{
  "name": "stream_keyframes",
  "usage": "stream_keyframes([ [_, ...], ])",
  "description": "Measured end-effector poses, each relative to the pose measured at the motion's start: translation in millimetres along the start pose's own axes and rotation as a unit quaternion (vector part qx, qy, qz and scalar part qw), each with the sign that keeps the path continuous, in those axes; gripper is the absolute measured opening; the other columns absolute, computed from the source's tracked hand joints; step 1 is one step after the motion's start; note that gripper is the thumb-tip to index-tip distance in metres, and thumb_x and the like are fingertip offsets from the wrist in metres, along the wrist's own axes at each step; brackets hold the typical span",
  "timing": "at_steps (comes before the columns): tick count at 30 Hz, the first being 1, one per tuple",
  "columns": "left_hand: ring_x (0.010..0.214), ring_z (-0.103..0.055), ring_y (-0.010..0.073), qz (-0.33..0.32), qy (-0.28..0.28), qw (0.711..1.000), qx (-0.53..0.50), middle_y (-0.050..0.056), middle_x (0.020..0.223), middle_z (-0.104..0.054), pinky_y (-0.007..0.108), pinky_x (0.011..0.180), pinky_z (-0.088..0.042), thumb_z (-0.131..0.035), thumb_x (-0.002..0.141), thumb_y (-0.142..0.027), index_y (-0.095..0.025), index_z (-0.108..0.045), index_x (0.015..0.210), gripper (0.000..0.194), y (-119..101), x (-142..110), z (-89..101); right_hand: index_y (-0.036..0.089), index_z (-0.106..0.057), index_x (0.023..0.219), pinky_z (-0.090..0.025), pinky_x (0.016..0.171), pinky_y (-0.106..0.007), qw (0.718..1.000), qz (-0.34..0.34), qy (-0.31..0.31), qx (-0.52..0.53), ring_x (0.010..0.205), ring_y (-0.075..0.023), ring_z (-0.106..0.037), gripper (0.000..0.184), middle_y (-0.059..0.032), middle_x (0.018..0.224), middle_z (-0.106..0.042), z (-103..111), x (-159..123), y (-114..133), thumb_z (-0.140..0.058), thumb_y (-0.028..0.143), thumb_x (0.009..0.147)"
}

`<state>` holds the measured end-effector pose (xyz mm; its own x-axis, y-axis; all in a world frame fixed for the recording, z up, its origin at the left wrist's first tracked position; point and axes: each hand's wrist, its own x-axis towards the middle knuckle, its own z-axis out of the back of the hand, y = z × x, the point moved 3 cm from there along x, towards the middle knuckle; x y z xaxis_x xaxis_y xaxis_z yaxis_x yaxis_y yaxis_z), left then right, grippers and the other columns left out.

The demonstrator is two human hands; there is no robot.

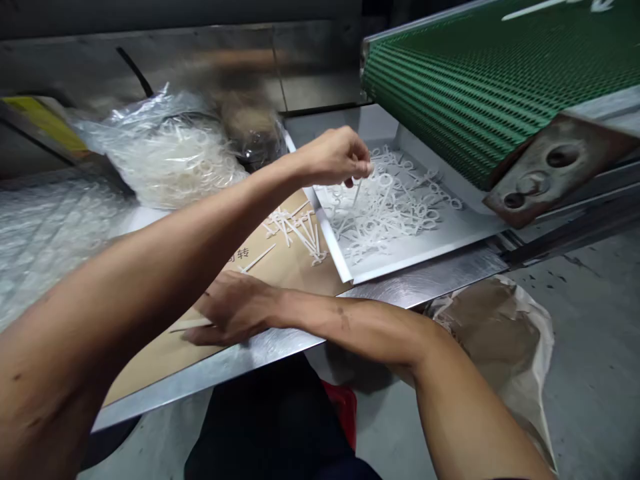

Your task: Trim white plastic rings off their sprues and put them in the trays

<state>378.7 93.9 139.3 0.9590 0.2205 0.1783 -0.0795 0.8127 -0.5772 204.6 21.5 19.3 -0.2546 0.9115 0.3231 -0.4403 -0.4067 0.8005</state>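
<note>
The person's left hand (346, 159) reaches out to about 1 o'clock from the centre of the view, over the near-left part of a white tray (465, 227); its fingers are curled in toward the thumb, and a pale bit shows at the fingertips, though whether they are clamped on a piece cannot be told. The right hand (235, 310) lies at 8 o'clock, low over a tan cardboard sheet (320, 280); it is blurred, a thin dark sliver shows beside its fingers, and whether they are apart or together cannot be told; the two hands are well apart, the left forearm passing beyond the right hand.

The tray sits at 2 o'clock on a metal counter (440, 275); in it lies a heaped tangle of white ring-ended pieces (395, 207); a small scatter of loose white pieces (303, 233) rests on the cardboard just outside the tray's 9 o'clock side, with a single white piece (260, 257) apart from them, near the right hand and some dark printed characters (239, 255). At 10 o'clock stands a clear plastic bag (180, 160) filled with whitish pieces; at 2 o'clock a green conveyor belt (460, 100) overhangs the tray's far-right side; at 4 o'clock, below the counter, a pale sack (500, 333) stands on the grey floor (595, 333).
</note>
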Motion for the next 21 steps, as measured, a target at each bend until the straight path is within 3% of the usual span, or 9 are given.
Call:
stream_keyframes([
  [2,0.057,-0.063,0.0145,0.016,-0.056,0.995,-0.080,0.006,0.065,-0.065,0.029,0.061,-0.050,-0.073,0.087,-0.017,-0.013,-0.073,0.074,0.013,6,-5,5.4,0.009,-0.067,0.115,-0.048,0.109,-0.044,0.981,0.142,0.054,-0.124,0.122,-0.0300,-0.063,0.040,-0.0172,0.127,-0.070,-8,-2,3,-0.068,0.043,0.096],
  [4,0.055,-0.062,0.0132,0.017,-0.098,0.989,-0.107,0.006,0.065,-0.065,0.026,0.056,-0.047,-0.075,0.086,-0.018,-0.014,-0.071,0.070,0.017,10,-9,6.2,0.005,-0.062,0.122,-0.048,0.109,-0.048,0.965,0.181,0.053,-0.184,0.123,-0.0337,-0.060,0.045,-0.0237,0.129,-0.066,-12,-3,3,-0.059,0.045,0.101],
  [9,0.056,-0.065,0.0145,0.042,-0.128,0.974,-0.184,0.007,0.065,-0.067,0.025,0.052,-0.042,-0.073,0.092,-0.035,-0.014,-0.068,0.068,0.032,16,-12,7.6,0.006,-0.057,0.128,-0.047,0.108,-0.045,0.958,0.185,0.056,-0.212,0.124,-0.0328,-0.058,0.048,-0.0222,0.131,-0.063,-11,-3,4,-0.057,0.046,0.103],
  [13,0.064,-0.067,0.0117,0.087,-0.159,0.949,-0.259,0.006,0.075,-0.070,0.024,0.057,-0.046,-0.063,0.101,-0.050,-0.014,-0.066,0.087,0.039,8,-31,29.3,0.007,-0.056,0.128,-0.047,0.108,-0.042,0.954,0.177,0.072,-0.230,0.125,-0.0307,-0.056,0.049,-0.0205,0.132,-0.062,-8,-3,5,-0.053,0.050,0.104],
  [15,0.070,-0.068,0.0085,0.083,-0.185,0.941,-0.269,0.005,0.084,-0.072,0.022,0.061,-0.048,-0.058,0.103,-0.054,-0.013,-0.062,0.098,0.042,4,-58,47.3,0.009,-0.056,0.128,-0.046,0.109,-0.042,0.952,0.165,0.081,-0.245,0.124,-0.0297,-0.055,0.050,-0.0189,0.130,-0.062,-6,-2,3,-0.050,0.052,0.105],
  [17,0.073,-0.069,0.0079,0.057,-0.236,0.935,-0.260,0.004,0.089,-0.072,0.019,0.059,-0.047,-0.056,0.103,-0.056,-0.012,-0.059,0.102,0.044,6,-101,66.4,0.011,-0.057,0.125,-0.047,0.107,-0.045,0.951,0.159,0.088,-0.250,0.120,-0.0300,-0.056,0.046,-0.0178,0.126,-0.064,-6,-2,1,-0.050,0.051,0.105],
  [21,0.058,-0.067,0.0106,0.057,-0.398,0.900,-0.166,0.000,0.075,-0.071,0.022,0.048,-0.049,-0.075,0.093,-0.053,-0.015,-0.060,0.089,0.041,28,-227,87.3,0.011,-0.060,0.120,-0.053,0.095,-0.047,0.950,0.167,0.103,-0.244,0.104,-0.0308,-0.061,0.040,-0.0165,0.111,-0.067,-10,-6,5,-0.053,0.047,0.102],
])
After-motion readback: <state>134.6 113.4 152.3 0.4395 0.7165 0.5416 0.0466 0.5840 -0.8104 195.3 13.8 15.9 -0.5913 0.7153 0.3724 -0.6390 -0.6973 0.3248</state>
